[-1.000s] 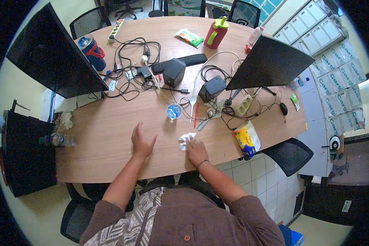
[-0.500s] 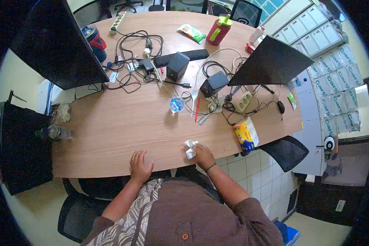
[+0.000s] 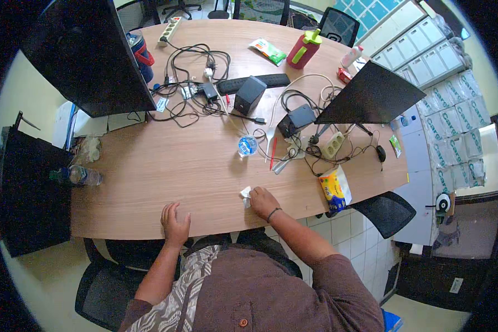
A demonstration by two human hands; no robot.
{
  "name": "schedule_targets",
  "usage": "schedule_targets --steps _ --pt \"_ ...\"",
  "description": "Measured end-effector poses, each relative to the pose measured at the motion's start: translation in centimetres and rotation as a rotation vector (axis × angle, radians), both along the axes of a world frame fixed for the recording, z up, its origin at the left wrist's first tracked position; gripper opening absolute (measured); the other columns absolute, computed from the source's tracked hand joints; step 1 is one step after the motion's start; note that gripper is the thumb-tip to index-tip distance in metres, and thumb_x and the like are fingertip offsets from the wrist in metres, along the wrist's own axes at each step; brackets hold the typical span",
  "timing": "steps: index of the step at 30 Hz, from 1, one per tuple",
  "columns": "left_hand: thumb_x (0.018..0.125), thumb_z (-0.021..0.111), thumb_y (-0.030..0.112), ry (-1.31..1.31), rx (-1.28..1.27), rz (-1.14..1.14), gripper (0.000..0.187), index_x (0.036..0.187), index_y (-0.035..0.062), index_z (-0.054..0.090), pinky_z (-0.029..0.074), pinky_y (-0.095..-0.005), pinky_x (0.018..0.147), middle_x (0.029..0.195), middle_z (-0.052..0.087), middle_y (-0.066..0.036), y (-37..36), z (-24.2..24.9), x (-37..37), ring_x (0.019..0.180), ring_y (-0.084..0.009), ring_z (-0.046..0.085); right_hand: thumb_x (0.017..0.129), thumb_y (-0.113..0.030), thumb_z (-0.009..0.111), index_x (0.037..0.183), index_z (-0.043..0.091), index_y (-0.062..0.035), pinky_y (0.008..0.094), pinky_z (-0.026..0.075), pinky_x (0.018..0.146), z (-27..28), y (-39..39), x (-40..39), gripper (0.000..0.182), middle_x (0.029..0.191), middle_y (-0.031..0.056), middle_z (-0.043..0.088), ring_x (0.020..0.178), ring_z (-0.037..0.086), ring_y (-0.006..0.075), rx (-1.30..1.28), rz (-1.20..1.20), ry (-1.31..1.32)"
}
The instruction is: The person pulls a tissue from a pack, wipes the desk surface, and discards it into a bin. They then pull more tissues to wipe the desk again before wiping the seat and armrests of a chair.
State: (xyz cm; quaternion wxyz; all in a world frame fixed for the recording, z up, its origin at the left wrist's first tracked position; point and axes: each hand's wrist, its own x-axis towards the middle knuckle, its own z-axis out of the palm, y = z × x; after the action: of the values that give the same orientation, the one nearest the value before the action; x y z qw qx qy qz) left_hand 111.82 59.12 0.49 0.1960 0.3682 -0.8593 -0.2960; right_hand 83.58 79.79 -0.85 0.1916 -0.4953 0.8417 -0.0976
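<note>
A crumpled white tissue (image 3: 245, 195) lies against the wooden table (image 3: 144, 188) near its front edge. The fingers of my right hand (image 3: 264, 203) are closed on it from the right side. My left hand (image 3: 176, 225) rests on the table edge to the left, fingers apart and holding nothing. Beyond the tissue stands a clear plastic cup (image 3: 247, 145) with blue print. A yellow and blue tissue pack (image 3: 335, 189) lies to the right of my right hand.
Cables, a black speaker (image 3: 250, 95), a red pen (image 3: 273, 154) and a power strip (image 3: 333, 145) lie past the cup. A monitor (image 3: 371, 95) stands at right, a larger one (image 3: 94, 55) at left. A plastic bottle (image 3: 85, 175) lies at far left.
My right hand has moved slightly left with the tissue, which now shows less beside the fingers. My left hand has shifted left across the table edge. The view has tilted a little.
</note>
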Motion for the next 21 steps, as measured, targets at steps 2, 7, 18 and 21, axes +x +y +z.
schedule_targets --steps 2,7,18,21 --pt "0.076 0.076 0.016 0.023 -0.010 0.002 0.056 0.126 0.0066 0.053 0.033 -0.0474 0.109 0.128 0.054 -0.017 -0.2 -0.2 0.2 0.126 -0.0375 0.045 0.086 -0.014 0.054 0.092 0.065 -0.0015 0.0453 0.051 0.083 1.4 -1.0 -1.3 0.017 0.095 0.0189 0.064 0.092 0.062 0.0350 -0.003 -0.035 0.028" --pt "0.077 0.075 0.015 0.003 -0.020 0.020 0.055 0.126 0.0053 0.053 0.033 -0.0484 0.109 0.126 0.055 -0.018 -0.2 0.7 0.2 0.126 -0.0387 0.044 0.092 -0.024 0.055 0.106 0.066 0.0010 0.0451 0.049 0.084 2.4 -1.9 -6.9 0.030 0.103 0.0263 0.066 0.097 0.064 0.0389 -0.389 -0.601 -0.064" --pt "0.077 0.074 0.014 0.035 0.042 0.068 0.050 0.121 0.0039 0.055 0.035 -0.0478 0.108 0.123 0.057 -0.017 -0.4 0.5 1.2 0.123 -0.0372 0.047 0.083 -0.009 0.062 0.104 0.068 -0.0036 0.0463 0.050 0.082 -0.9 10.1 -6.0 0.023 0.097 0.0199 0.066 0.090 0.062 0.0390 -0.308 -0.597 0.160" --pt "0.077 0.074 0.014 0.007 0.025 0.027 0.044 0.116 0.0039 0.058 0.035 -0.0476 0.107 0.122 0.058 -0.017 -0.4 0.9 0.7 0.123 -0.0365 0.047 0.079 -0.004 0.061 0.090 0.064 -0.0028 0.0445 0.047 0.091 -3.1 8.6 -5.0 0.011 0.094 0.0185 0.063 0.100 0.058 0.0373 -0.400 -0.632 0.102"
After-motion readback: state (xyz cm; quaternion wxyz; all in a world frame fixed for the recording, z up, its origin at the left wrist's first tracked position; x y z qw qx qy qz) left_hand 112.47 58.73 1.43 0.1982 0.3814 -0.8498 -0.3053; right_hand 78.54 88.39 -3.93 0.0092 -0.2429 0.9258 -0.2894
